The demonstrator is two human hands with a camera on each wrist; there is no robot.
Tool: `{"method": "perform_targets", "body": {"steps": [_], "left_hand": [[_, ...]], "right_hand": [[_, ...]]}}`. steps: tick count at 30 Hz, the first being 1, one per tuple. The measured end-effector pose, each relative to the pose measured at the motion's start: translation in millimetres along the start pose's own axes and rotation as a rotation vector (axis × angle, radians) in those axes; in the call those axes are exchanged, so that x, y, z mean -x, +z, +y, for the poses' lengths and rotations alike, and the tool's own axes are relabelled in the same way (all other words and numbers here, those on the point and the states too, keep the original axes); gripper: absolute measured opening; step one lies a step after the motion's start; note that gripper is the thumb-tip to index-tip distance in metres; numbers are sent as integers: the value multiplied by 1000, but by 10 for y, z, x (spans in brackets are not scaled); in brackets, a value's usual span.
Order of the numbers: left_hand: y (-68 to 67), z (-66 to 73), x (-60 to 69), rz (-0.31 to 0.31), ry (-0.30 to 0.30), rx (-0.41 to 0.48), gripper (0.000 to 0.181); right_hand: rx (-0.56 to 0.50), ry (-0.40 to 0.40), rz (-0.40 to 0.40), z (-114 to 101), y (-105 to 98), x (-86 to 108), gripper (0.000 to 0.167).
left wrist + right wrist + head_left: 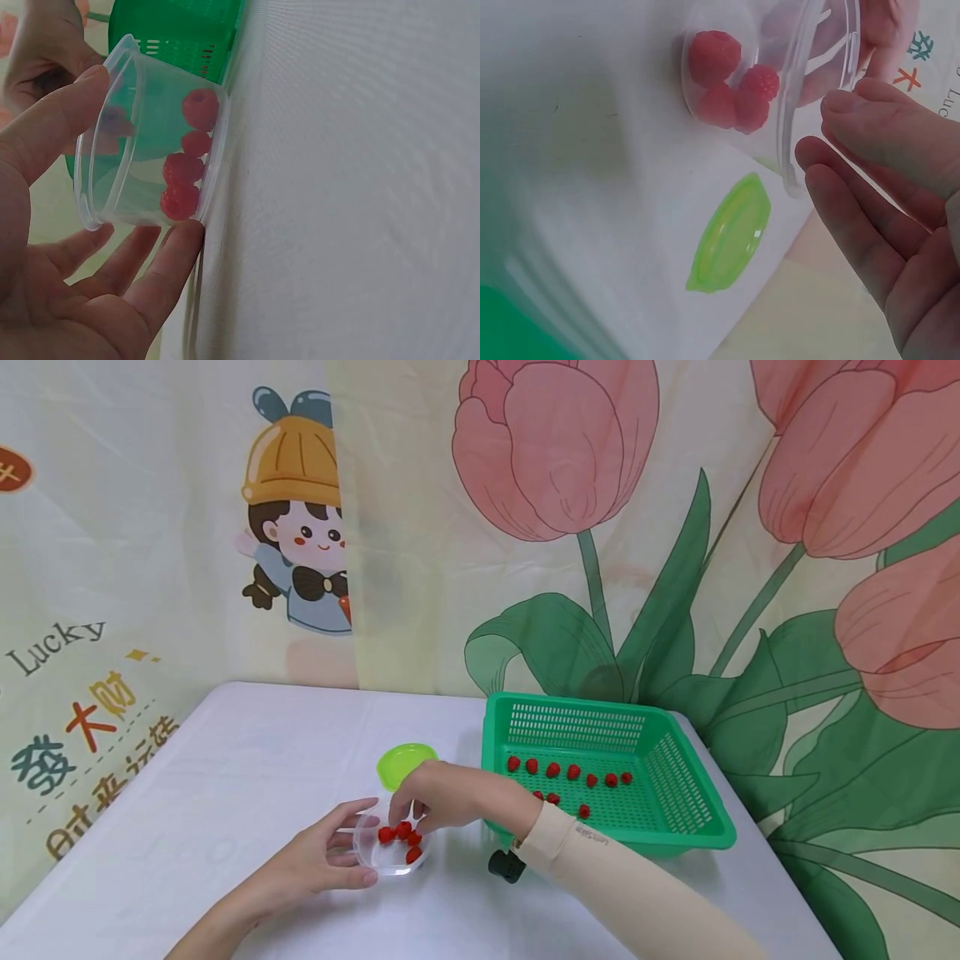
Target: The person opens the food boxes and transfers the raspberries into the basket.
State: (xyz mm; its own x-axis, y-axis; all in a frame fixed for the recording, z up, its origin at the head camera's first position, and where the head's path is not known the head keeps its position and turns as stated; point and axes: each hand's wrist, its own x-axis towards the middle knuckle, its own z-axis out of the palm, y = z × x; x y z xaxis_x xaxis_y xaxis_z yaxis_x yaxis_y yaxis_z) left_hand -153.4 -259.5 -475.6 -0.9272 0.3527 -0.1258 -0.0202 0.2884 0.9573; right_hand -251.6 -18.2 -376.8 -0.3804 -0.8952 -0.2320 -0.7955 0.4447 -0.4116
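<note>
A clear plastic tub [392,867] stands on the white tablecloth with several raspberries [386,835] on its bottom. My left hand [318,857] holds its left side; in the left wrist view the thumb lies at the rim and the fingers [176,262] support the opposite side. Over the tub's mouth is my right hand [442,795], its fingers bent and slightly spread. The right wrist view shows nothing between that hand's thumb and fingertips [821,180], which are by the rim. The raspberries [716,58] sit below, apart from the fingers.
A green lid [397,764] lies just behind the tub. To the right stands a green slotted basket [686,831] holding several raspberries [573,772] in rows, partly hidden by the right forearm. A printed curtain [405,527] hangs behind the table [277,743].
</note>
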Motion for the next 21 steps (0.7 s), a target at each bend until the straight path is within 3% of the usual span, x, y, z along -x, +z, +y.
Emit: {"method": "perform_targets", "body": {"steps": [8,21], "left_hand": [[-3,-16,-1,-8,7,15,97],[-11,-11,2,-13,39,26,97]], "right_hand": [[31,1,-36,-6,47,-59,30],[100,51,-218,-128,7,-237,36]]}}
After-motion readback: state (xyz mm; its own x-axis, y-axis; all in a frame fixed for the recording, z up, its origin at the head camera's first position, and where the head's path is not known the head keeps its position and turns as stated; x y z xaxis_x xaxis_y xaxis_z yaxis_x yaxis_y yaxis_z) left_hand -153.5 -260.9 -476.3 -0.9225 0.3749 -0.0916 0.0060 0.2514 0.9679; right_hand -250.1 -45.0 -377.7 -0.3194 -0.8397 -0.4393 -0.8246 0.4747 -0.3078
